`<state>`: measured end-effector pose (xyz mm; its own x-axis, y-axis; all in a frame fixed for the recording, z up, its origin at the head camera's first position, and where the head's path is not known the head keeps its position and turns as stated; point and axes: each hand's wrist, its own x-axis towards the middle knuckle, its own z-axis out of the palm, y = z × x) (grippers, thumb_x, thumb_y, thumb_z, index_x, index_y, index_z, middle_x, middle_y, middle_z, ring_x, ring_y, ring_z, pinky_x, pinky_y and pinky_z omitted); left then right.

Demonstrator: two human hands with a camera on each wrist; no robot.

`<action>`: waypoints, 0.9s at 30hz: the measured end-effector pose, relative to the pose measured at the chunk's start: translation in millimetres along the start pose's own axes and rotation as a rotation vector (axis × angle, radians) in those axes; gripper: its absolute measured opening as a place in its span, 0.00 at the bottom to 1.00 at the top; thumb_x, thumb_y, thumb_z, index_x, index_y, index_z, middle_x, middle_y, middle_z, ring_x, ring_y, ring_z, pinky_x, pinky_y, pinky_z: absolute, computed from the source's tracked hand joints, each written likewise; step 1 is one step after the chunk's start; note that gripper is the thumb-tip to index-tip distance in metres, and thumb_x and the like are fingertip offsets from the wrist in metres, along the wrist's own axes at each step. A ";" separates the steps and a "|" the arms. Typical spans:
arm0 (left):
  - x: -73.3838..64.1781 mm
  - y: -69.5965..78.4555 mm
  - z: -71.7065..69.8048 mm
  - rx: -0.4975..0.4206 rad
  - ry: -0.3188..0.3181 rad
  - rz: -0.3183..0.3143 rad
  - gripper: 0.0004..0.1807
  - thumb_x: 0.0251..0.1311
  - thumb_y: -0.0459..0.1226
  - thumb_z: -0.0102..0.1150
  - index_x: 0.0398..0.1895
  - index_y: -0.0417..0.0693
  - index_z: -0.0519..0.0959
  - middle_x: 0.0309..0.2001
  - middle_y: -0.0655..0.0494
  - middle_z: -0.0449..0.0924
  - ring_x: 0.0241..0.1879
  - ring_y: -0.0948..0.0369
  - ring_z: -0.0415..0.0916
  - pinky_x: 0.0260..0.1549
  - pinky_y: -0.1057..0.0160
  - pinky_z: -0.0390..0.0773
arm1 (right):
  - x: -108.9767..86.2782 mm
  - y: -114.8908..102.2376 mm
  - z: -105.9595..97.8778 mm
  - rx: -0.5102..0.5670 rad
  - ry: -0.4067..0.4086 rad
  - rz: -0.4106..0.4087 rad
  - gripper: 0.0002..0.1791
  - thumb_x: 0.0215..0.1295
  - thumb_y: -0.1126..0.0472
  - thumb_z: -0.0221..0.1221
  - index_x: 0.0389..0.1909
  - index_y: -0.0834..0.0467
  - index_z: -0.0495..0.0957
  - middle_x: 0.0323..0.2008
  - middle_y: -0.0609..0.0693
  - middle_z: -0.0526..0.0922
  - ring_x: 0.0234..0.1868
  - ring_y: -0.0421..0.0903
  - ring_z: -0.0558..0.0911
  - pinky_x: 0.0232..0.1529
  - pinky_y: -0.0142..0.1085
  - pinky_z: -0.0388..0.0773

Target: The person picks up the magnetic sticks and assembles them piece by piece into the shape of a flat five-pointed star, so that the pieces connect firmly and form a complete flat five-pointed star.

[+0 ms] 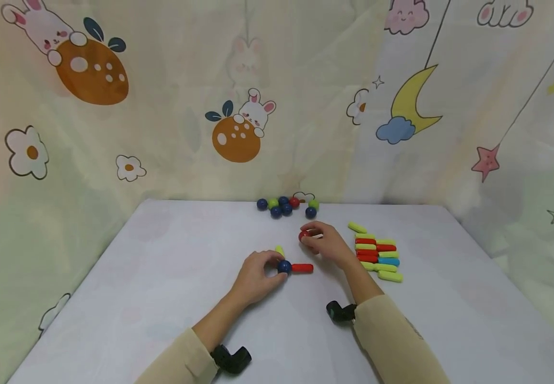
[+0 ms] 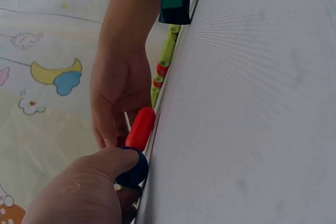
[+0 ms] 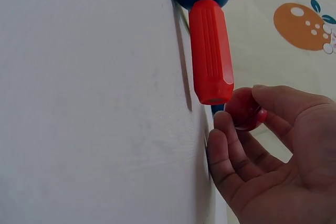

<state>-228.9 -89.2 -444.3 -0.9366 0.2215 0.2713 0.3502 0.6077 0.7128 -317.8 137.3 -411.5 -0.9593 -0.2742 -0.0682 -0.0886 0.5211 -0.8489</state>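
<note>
My left hand pinches a dark blue ball between thumb and fingers, low over the white table. From that ball a red rod sticks out to the right, and a yellow-green rod points away toward the back. Farther back and to the right, my right hand holds a red ball by thumb and fingertips. In the right wrist view the ball appears just past the free end of the red rod, apart from the blue ball.
At the table's back edge several blue, green and red balls lie in a loose cluster. Right of my right hand, several yellow-green, red and blue rods lie in rows on the white table. A printed cloth hangs behind.
</note>
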 end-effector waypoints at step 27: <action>-0.1 0.9 -0.2 -0.008 -0.003 0.008 0.17 0.59 0.40 0.72 0.52 0.53 0.83 0.43 0.60 0.87 0.47 0.60 0.77 0.51 0.55 0.75 | -41.3 16.6 -10.3 0.018 -0.013 -0.033 0.22 0.69 0.57 0.66 0.62 0.55 0.77 0.58 0.56 0.81 0.50 0.51 0.83 0.47 0.37 0.85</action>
<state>-228.4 -88.9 -443.5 -0.9338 0.2285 0.2754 0.3578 0.5999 0.7156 -282.4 165.6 -417.3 -0.9522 -0.3018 -0.0468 -0.1153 0.4973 -0.8599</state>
